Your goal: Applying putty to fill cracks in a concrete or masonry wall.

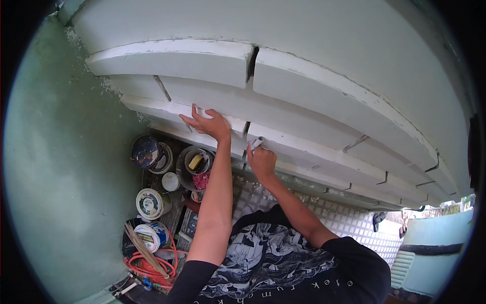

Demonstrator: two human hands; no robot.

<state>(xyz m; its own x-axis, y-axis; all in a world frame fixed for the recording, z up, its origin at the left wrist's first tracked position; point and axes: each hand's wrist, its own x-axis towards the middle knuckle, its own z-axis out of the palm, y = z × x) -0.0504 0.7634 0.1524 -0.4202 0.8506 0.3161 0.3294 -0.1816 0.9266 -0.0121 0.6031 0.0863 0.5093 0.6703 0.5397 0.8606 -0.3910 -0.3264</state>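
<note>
My left hand lies with spread fingers against the edge of a white slatted wall ledge. A little to its right, just past a dark vertical gap in the slats, my right hand is closed. Out of its grip sticks a short, pale grey cylindrical piece like a handle. The rest of that piece is hidden by the fingers, so its kind cannot be made out. The right hand is close to the lower slat.
Below left stand paint buckets, a dark basin with a yellow sponge, and a coiled orange hose. A green wall rises at the left. Light floor tiles lie below right.
</note>
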